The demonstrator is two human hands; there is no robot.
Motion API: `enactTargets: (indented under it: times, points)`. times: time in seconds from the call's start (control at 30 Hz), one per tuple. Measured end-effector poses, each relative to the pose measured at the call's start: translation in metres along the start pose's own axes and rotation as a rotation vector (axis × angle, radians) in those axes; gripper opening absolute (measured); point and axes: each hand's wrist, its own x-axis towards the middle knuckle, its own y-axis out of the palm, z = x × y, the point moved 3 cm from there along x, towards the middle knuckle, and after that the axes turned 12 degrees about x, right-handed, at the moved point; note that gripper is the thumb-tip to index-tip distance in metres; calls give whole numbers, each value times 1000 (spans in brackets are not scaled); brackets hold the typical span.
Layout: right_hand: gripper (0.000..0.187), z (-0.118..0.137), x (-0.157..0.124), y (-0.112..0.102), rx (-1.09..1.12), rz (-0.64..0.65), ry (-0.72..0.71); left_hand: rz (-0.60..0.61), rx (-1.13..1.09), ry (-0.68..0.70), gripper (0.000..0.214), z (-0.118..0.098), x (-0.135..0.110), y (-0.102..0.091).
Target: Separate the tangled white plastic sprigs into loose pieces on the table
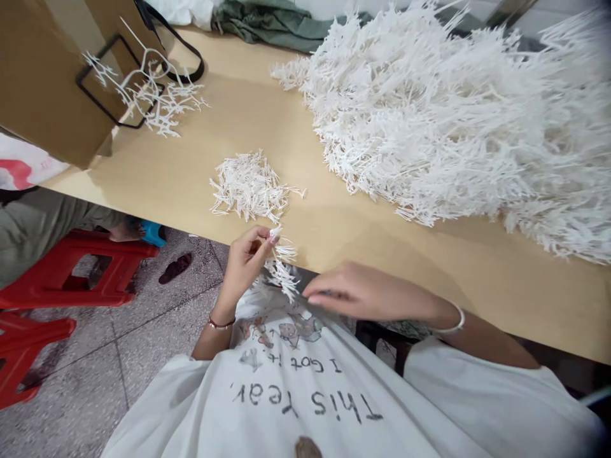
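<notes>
Bunch of thin, white, branching plastic-like strands (282, 275) was pinched in the left hand (245, 257) at the near edge of the pale wood-toned table (191, 152). The right hand (360, 291) was held just beside, apart, its grip unclear. Strand handling was judged under way, any next contact calling for fine fingertip placement.

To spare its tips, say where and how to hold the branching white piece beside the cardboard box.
Probably pinch the branching white piece by its bare stem, from above: it juts clear of the forked tips, while the cardboard box and black strap crowd it.
</notes>
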Motion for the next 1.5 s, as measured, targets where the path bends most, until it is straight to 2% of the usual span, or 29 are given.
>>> enactTargets:
  times: [0.03,0.07,0.13,0.17,0.3,0.53,0.63,0.83,1.03,1.2,1.33,1.5]
  points:
    - [35,-3,1,-13,92,-89,-6,40,16,35,20,-2,0,1]
    - [36,-7,5,-25,158,-243,-18,72,27,63,20,-4,1,3]
    - [31,-18,17,-41,165,-519,-77,124,18,90,20,-6,2,7]
    - [31,-22,25,-43,177,-541,-127,144,-7,87,20,-7,3,9]
    - [30,-35,58,-32,294,-373,-236,172,-152,58,22,-5,9,13]
    - [32,-45,80,-24,698,-302,-275,201,-258,1,22,-3,13,9]
    - [33,-48,84,-21,799,-325,-257,221,-285,-19,20,-2,12,9]
    - [35,-49,86,-18,860,-367,-223,141,-281,-48,24,-1,11,16]
    - [38,-51,88,-19,1000,-259,-246,2,-176,-12,28,-5,10,20]
    - [33,-45,83,-15,1151,-133,-215,82,-438,-122,31,-5,8,21]
    - [34,-38,76,-12,1198,-133,-212,212,-649,-266,31,-7,8,23]
    - [38,-37,74,-11,1250,-107,-173,321,-848,-356,29,-11,9,27]
